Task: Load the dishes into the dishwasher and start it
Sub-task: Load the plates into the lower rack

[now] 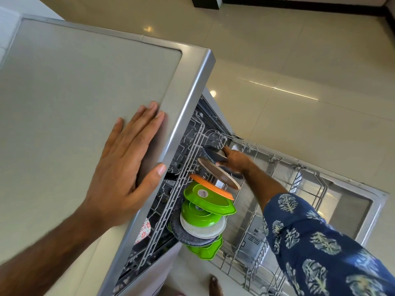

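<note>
**Dishwasher Open, Lower Rack Partly Loaded**

The dishwasher (89, 116) stands with its door (350, 212) folded down flat and its lower rack (275, 248) pulled out over the door. The upper rack (188, 159) sits inside the cabinet, seen edge-on under the top panel.

Rack contents: a row of dishes stands on edge along the side of the lower rack nearest the cabinet. In order from the far end:
- a dark pan (214, 155);
- a brown-rimmed plate (218, 173);
- an orange plate (210, 186);
- a green plate (208, 200) with a round sticker;
- a second green dish (197, 214);
- a white plate (203, 228);
- a speckled grey pan (189, 237);
- a further green dish (206, 249).

The dishes lean closely against one another. A red-and-white patterned dish (143, 230) shows deeper in the cabinet. The remaining part of the lower rack holds no visible dishes.

Left hand (126, 159): laid flat on the top panel, fingers straight and together, thumb hooked over the front edge. It holds nothing.

Right hand (235, 159): reaches to the far end of the rack, fingers curled round the dark pan. The arm wears a blue patterned sleeve (320, 242).

A bare foot (215, 285) stands on the tiled floor (299, 60).
</note>
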`<move>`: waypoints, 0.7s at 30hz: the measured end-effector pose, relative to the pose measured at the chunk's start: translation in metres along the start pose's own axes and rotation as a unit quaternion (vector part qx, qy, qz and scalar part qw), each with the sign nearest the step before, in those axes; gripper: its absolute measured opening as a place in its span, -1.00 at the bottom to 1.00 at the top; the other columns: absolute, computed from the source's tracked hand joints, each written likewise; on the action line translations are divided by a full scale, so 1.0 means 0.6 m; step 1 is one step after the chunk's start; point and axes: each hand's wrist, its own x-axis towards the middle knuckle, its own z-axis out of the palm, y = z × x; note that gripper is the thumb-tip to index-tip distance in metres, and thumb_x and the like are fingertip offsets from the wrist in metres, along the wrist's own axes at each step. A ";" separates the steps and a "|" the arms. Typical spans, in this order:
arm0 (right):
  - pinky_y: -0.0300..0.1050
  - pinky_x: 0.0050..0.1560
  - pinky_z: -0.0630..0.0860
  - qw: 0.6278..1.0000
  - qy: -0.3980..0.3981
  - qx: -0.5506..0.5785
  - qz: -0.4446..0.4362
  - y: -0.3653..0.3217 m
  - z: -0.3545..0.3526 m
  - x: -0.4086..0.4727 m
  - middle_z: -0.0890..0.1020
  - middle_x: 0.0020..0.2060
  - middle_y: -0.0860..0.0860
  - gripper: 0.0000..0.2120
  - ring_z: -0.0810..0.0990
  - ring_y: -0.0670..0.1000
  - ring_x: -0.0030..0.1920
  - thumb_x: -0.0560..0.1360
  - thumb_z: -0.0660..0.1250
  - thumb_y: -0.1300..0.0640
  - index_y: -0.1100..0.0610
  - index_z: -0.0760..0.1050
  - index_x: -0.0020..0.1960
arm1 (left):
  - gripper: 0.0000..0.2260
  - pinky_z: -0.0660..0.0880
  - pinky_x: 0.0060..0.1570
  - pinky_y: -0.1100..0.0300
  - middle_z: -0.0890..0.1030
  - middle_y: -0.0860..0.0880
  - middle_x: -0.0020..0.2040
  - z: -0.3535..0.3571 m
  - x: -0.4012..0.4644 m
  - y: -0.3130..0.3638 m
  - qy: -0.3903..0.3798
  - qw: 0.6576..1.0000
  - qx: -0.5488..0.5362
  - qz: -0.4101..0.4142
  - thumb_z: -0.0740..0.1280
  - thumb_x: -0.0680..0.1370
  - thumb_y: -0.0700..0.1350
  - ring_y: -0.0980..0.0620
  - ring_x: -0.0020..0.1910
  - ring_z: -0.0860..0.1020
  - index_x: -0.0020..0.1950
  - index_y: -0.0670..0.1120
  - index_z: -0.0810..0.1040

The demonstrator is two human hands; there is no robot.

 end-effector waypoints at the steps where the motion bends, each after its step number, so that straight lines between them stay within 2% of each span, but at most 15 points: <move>1: 0.12 0.24 0.52 0.999 -0.013 0.031 0.008 -0.003 -0.001 -0.006 0.60 0.16 0.09 -0.46 0.60 0.13 0.14 0.46 0.46 -0.08 0.06 0.34 0.33 | -0.38 0.00 0.57 -0.18 0.08 -0.01 0.65 0.000 0.000 0.000 0.000 1.000 0.001 0.001 0.12 0.59 0.03 0.00 0.63 0.03 0.63 -0.14 0.11; 4: 0.08 0.30 0.47 0.997 -0.002 0.072 0.030 -0.013 -0.006 -0.043 0.51 0.29 0.13 -0.21 0.53 0.15 0.24 0.36 0.56 -0.09 0.13 0.26 0.44 | -0.38 -0.03 0.58 -0.13 0.09 -0.01 0.65 -0.001 -0.002 0.002 0.009 1.000 0.000 0.003 0.13 0.59 0.02 0.01 0.63 0.04 0.63 -0.14 0.12; 9: 0.07 0.31 0.43 0.996 0.086 0.017 -0.015 -0.037 -0.019 -0.142 0.43 0.38 0.15 -0.28 0.45 0.15 0.31 0.48 0.43 -0.13 0.09 0.21 0.50 | -0.39 0.00 0.57 -0.17 0.10 0.01 0.64 -0.003 -0.008 0.000 0.019 1.000 -0.006 0.005 0.15 0.60 0.03 0.03 0.62 0.05 0.63 -0.10 0.13; 12: 0.04 0.33 0.37 0.995 0.090 -0.037 -0.028 -0.070 -0.042 -0.218 0.39 0.42 0.19 -0.31 0.40 0.20 0.37 0.54 0.37 -0.09 0.15 0.19 0.54 | -0.39 0.01 0.57 -0.17 0.08 0.02 0.65 -0.004 -0.012 -0.001 0.021 1.000 0.001 0.010 0.15 0.61 0.06 0.06 0.63 0.03 0.64 -0.07 0.11; 16: 0.01 0.28 0.38 0.988 0.107 -0.099 -0.050 -0.128 -0.076 -0.329 0.43 0.37 0.18 -0.33 0.43 0.21 0.32 0.52 0.37 -0.12 0.15 0.24 0.50 | -0.41 -0.03 0.59 -0.13 0.00 0.02 0.66 0.000 -0.017 -0.006 0.015 0.999 0.050 0.015 0.11 0.66 0.09 0.06 0.63 -0.06 0.65 -0.03 0.02; 19: 0.08 0.29 0.43 0.975 0.128 -0.150 -0.101 -0.188 -0.092 -0.420 0.45 0.35 0.15 -0.27 0.47 0.21 0.29 0.47 0.24 -0.28 0.14 0.27 0.47 | -0.43 -0.01 0.58 -0.16 -0.04 -0.06 0.66 0.000 -0.044 0.013 0.006 0.998 0.057 -0.034 0.02 0.70 0.10 -0.03 0.63 -0.09 0.66 -0.06 -0.04; 21: 0.12 0.37 0.39 0.963 0.141 -0.184 -0.140 -0.228 -0.099 -0.474 0.40 0.41 0.14 -0.25 0.42 0.20 0.37 0.47 0.17 -0.31 0.14 0.25 0.49 | -0.40 -0.02 0.58 -0.15 -0.06 -0.10 0.66 0.005 -0.088 0.036 -0.019 0.996 0.035 -0.075 -0.05 0.68 0.13 -0.07 0.63 -0.09 0.65 -0.09 -0.08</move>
